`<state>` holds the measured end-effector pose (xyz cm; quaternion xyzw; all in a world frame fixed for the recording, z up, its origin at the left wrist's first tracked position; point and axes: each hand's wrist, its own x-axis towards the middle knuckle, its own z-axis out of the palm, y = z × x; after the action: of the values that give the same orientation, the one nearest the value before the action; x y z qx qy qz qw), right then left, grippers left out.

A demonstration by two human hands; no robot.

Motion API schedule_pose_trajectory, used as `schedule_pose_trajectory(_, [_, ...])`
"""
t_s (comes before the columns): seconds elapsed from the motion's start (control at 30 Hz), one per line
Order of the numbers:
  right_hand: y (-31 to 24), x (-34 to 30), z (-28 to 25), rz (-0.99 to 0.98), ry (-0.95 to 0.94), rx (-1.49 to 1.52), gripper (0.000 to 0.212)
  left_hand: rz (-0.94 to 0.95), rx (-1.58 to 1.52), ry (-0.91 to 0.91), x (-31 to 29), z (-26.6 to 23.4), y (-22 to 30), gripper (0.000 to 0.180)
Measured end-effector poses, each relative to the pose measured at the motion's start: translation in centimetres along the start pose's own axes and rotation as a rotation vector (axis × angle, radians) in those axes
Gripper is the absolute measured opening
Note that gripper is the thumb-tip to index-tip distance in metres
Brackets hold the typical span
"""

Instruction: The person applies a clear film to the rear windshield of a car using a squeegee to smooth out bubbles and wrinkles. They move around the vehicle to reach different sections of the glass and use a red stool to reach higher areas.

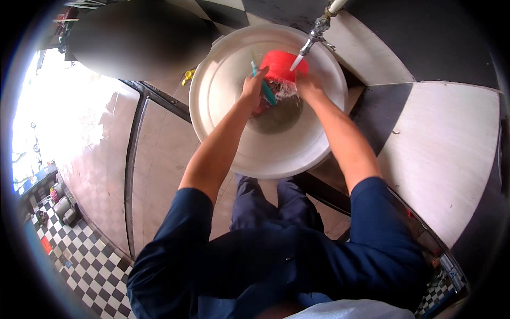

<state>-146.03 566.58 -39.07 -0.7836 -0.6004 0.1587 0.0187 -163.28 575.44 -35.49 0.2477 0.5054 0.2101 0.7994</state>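
Over a wide pale basin (212,127), my right hand (309,86) grips the side of a red plastic container (276,63). Its mouth faces down toward me, and water (288,89) splashes below it. My left hand (254,84) is closed around a slim teal tool (269,93), thicker at its lower end; its exact kind is not clear. Just above the red container hangs the white spout of a metal tap (317,33). Under my left hand, a reddish item in the basin is mostly hidden. Murky water (276,119) covers the basin's bottom.
Black and white tiled wall (435,149) rises on the right. A dark metal rail (137,138) crosses the tiled floor at left. Beside the basin's left rim lies a small yellow item (188,77). A large blurred dark shape (141,40) fills the upper left.
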Motion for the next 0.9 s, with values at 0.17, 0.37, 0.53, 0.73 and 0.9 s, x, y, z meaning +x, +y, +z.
schedule_pose_trajectory(0.17, [-0.8, 7.3, 2.7, -0.338, -0.009, -0.541, 0.024, 0.039, -0.011, 0.050, -4.3, -3.8, -0.7, 0.029])
schedule_pose_trajectory(0.37, [-1.2, 5.8, -2.6, 0.285, -0.173, 0.109, 0.026, -0.047, -0.155, -0.022, -2.8, -2.8, -2.3, 0.017])
schedule_pose_trajectory(0.53, [3.2, -2.2, 1.0, 0.411, -0.145, 0.437, 0.024, -0.073, -0.364, -0.044, 1.5, 6.2, -2.6, 0.014])
schedule_pose_trajectory(0.73, [2.3, -10.0, 1.1, 0.889, -0.173, 1.566, 0.022, -0.170, -0.286, -0.108, 6.3, 11.2, -4.8, 0.009])
schedule_pose_trajectory(0.9, [1.5, -12.7, 2.3, 1.003, -0.267, 1.920, 0.021, -0.159, -0.479, -0.115, 7.3, 10.5, -5.6, 0.016])
